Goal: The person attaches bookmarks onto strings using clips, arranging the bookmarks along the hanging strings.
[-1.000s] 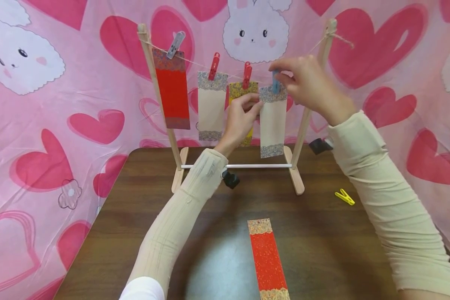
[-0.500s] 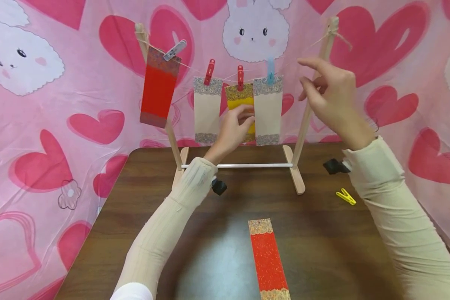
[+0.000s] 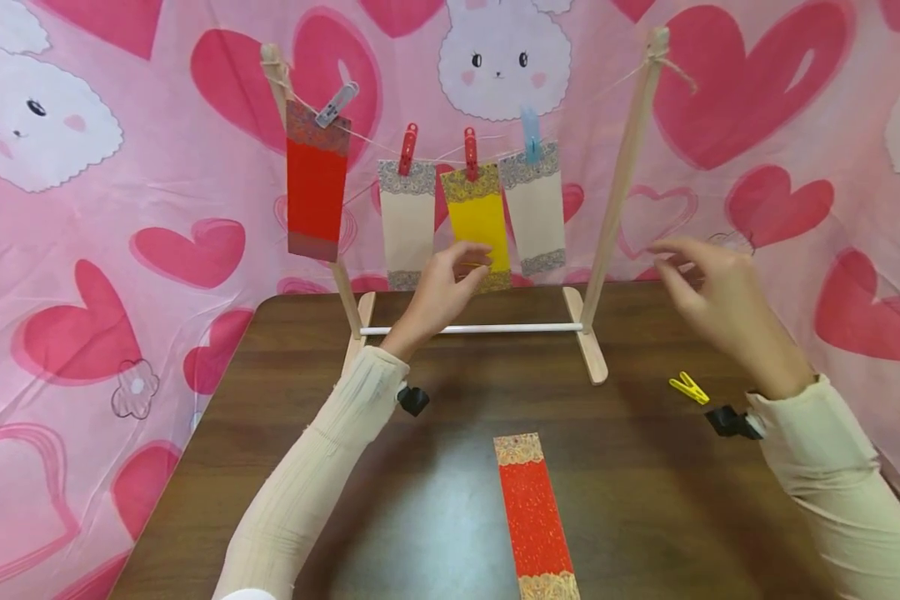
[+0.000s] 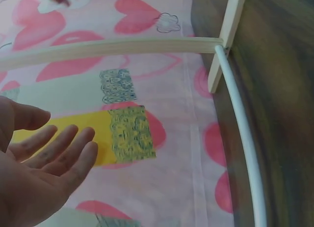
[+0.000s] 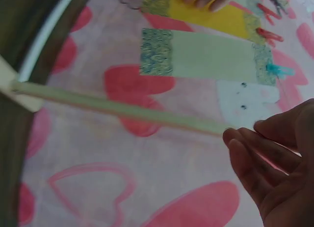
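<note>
My left hand [image 3: 444, 285], fingers loosely bent and holding nothing, is in front of the yellow card [image 3: 478, 221], which hangs from a red clothespin [image 3: 471, 153]. My right hand [image 3: 720, 292] is off to the right of the rack, loosely curled with nothing in it. A blue clothespin [image 3: 531, 137] clips a cream card [image 3: 536, 208] with patterned ends to the string. Another cream card [image 3: 408, 221] hangs by a red clothespin [image 3: 408, 150]. At the far left a red card [image 3: 316, 183] hangs under a grey clothespin [image 3: 337, 105].
The wooden rack's right post [image 3: 621, 183] stands between the cards and my right hand, and a white rod [image 3: 510, 328] joins the feet. On the table [image 3: 270, 433] lie a red card with gold ends [image 3: 534, 517] and a yellow clothespin [image 3: 688, 387].
My right hand has let go of the blue clothespin and moved right and down. My left hand has left the cream card's edge and drawn down and left. The hung cards have swung.
</note>
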`<state>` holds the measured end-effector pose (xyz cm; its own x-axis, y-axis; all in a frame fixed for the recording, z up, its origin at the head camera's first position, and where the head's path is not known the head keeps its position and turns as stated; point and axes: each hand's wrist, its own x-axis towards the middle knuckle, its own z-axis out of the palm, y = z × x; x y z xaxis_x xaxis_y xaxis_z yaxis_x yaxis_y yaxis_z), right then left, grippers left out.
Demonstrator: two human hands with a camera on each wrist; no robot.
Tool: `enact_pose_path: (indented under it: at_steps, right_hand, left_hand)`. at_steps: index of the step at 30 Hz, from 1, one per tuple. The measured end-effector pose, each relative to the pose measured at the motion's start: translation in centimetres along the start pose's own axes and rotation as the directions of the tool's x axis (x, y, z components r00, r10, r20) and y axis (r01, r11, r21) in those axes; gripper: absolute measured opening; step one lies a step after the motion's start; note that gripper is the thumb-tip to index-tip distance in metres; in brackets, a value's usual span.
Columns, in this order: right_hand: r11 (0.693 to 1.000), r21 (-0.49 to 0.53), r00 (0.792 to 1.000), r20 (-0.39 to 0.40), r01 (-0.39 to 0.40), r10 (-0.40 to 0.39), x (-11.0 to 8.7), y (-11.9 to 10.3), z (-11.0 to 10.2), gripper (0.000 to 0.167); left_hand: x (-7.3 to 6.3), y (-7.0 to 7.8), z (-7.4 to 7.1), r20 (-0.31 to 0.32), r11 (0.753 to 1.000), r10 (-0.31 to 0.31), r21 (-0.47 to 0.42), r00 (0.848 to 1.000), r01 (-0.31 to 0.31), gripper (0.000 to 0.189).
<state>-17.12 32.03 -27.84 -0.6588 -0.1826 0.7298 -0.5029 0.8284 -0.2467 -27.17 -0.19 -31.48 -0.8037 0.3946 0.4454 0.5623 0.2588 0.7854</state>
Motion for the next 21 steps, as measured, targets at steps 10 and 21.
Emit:
enact_pose_path:
  at_steps: [10, 21]
  right_hand:
    - [0.988, -0.058, 0.982, 0.118, -0.141, 0.147, -7.7, 3.2, -0.8, 0.023]
    - [0.956, -0.062, 0.939, 0.180, -0.285, 0.292, -13.9, 6.2, -1.2, 0.023]
  left_hand:
    - [-3.8, -0.9, 0.8, 0.100, 0.995, -0.046, 0.090, 0.994, 0.037, 0.027]
    - [-8.5, -1.4, 2.5, 0.305, 0.964, -0.137, 0.261, 0.943, 0.056, 0.029]
